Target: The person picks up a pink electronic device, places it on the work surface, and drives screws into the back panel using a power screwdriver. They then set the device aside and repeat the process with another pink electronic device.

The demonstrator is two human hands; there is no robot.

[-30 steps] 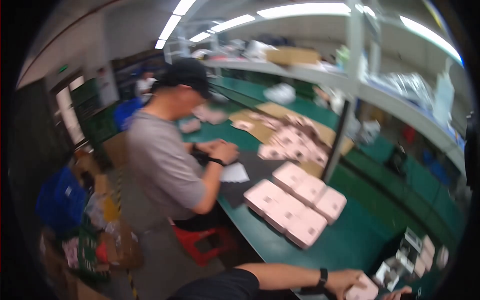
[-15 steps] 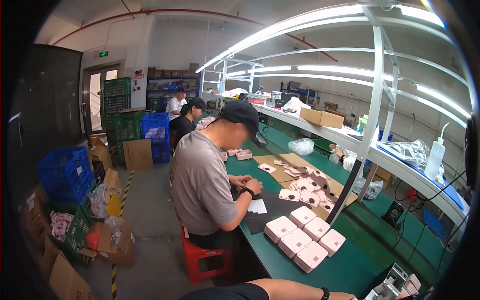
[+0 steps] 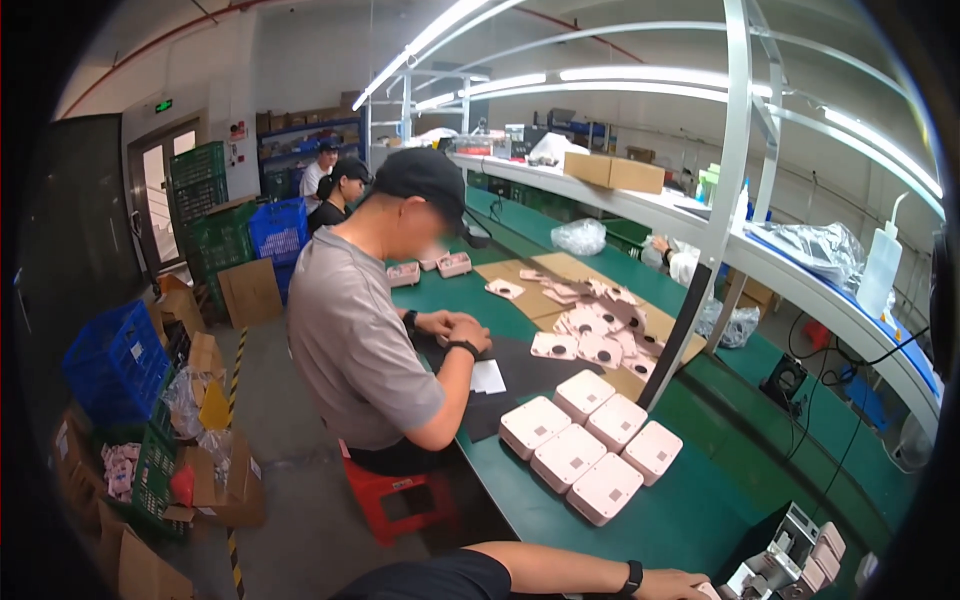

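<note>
Pink boxes [image 3: 572, 458] in two rows on a green counter [image 3: 680, 510], with a left hand [image 3: 672, 585] at the lower edge

The wearer's left forearm enters from the bottom, a black band [image 3: 632, 577] at the wrist. The left hand lies low, its fingers at a pale pink object [image 3: 708, 591] that the frame cuts off; I cannot tell whether they grip it or only touch it. The right hand is out of view, so its state cannot be told.

Just right of the pale pink object stands a metal device [image 3: 770, 570], with a leaning stack of pink parts [image 3: 825, 557] beside it, seemingly placed for easy reach.

Farther up the counter, the six boxes lie flat and close together, a small grey square on top of each; the tidy rows probably keep them steady and easy to count.

Beyond them, a person in a grey shirt [image 3: 350, 330] sits on a red stool [image 3: 400, 500], hands together [image 3: 465, 335]; anything between them is hidden. A white card [image 3: 488, 377] lies nearby on a dark mat [image 3: 540, 372]. Pink plates [image 3: 600, 335] with dark round centres are heaped on cardboard [image 3: 510, 268], perhaps to guard them from scratches.
</note>
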